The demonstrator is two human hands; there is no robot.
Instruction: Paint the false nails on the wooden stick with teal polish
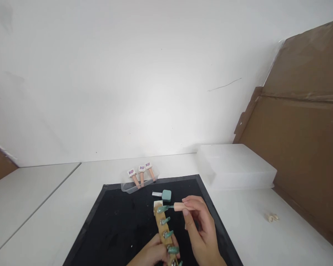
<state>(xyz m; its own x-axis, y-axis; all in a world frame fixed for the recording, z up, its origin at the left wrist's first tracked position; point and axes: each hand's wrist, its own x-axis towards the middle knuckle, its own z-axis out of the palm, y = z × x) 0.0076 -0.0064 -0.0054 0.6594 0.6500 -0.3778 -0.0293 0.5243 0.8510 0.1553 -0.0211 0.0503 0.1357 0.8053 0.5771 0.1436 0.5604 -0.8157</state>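
Note:
My left hand [152, 253] grips the near end of a wooden stick [161, 227] that carries several false nails painted teal. In my right hand [199, 231] is a peach-handled nail polish brush [177, 207], its tip touching the farthest teal nail [162, 209]. The stick is held over a black mat [119, 221]. Just beyond the stick, a teal nail polish bottle [165, 195] lies on the mat with its neck pointing left.
At the mat's far edge a clear tray [129, 188] holds three peach-handled tools with labelled tops. To the right stands a translucent plastic box [235, 166]. Brown cardboard [302, 136] leans at the right. A small pale object [272, 217] lies on the white table.

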